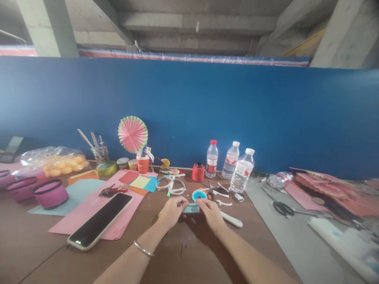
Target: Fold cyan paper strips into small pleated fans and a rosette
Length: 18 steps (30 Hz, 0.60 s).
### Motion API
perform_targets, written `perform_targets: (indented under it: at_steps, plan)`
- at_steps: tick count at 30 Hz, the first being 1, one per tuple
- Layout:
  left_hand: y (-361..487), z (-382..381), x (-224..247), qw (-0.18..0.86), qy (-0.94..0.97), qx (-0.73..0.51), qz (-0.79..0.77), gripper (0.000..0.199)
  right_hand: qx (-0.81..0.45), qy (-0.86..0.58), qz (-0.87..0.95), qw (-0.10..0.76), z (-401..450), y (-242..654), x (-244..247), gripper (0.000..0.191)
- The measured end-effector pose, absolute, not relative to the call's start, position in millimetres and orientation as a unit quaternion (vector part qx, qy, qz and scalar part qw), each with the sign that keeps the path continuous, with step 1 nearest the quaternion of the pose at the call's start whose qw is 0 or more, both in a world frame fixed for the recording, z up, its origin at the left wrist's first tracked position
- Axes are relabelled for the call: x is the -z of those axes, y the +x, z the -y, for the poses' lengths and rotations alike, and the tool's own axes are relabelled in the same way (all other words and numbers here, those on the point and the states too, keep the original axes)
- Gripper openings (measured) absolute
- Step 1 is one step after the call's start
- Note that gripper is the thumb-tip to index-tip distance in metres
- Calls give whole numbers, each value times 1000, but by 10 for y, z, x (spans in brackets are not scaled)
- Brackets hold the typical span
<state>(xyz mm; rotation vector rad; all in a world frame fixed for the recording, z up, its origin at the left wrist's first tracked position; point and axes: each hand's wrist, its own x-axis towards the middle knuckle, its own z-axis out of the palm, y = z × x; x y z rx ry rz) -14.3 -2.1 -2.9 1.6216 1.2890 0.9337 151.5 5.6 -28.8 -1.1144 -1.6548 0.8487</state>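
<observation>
A small light-blue strip of paper [192, 208] is stretched between my two hands over the brown table [166, 252]. My left hand [173, 212] pinches its left end, and a silver bangle circles that wrist. At the strip's right end, my right hand [211, 213] pinches it between thumb and fingers. Just beyond the strip lies a pleated blue paper rosette [199, 195]. A white-handled tool [231, 219] rests beside my right hand.
A phone [100, 221] lies on pink paper [69, 221] at the left. Behind my hands are a red thread spool [198, 172], water bottles [242, 171] and a red cup [143, 165] with a pleated fan [133, 134]. Black scissors [282, 209] lie right.
</observation>
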Motion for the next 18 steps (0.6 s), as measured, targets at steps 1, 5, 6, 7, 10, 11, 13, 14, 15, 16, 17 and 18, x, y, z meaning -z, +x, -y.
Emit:
perform_targets:
  at_steps: [1, 5, 6, 7, 10, 11, 13, 14, 15, 16, 17, 18]
  plan:
    - [-145, 20, 37, 424, 649, -370, -513, 27, -339, -461, 675, 465, -63, 1516, 292, 36]
    - [-157, -6, 82, 431, 649, -380, -499, 30, -322, -474, 680, 458, -83, 1520, 326, 25]
    - [-161, -16, 91, 432, 643, -388, -499, 33, -321, -476, 679, 458, -83, 1520, 333, 23]
    - [-165, -25, 100, 435, 635, -395, -501, 36, -320, -480, 678, 456, -81, 1519, 337, 22]
    - [-173, -42, 116, 444, 628, -389, -508, 39, -312, -487, 683, 446, -62, 1512, 329, 21]
    - [-174, -42, 119, 440, 638, -378, -507, 38, -308, -485, 687, 446, -55, 1510, 321, 21]
    - [-176, -35, 122, 418, 667, -354, -505, 33, -303, -478, 693, 447, -43, 1507, 301, 22]
    - [-178, -29, 124, 404, 680, -347, -504, 31, -303, -478, 692, 448, -39, 1506, 291, 22]
    - [-179, -23, 126, 392, 688, -341, -506, 29, -305, -480, 690, 448, -35, 1506, 281, 22]
    - [-181, -18, 127, 382, 692, -337, -511, 29, -308, -482, 687, 448, -31, 1507, 273, 22]
    - [-183, -15, 129, 375, 694, -334, -516, 28, -312, -482, 685, 448, -27, 1508, 266, 22]
    - [-185, -14, 130, 372, 694, -331, -520, 28, -315, -480, 685, 448, -21, 1509, 261, 20]
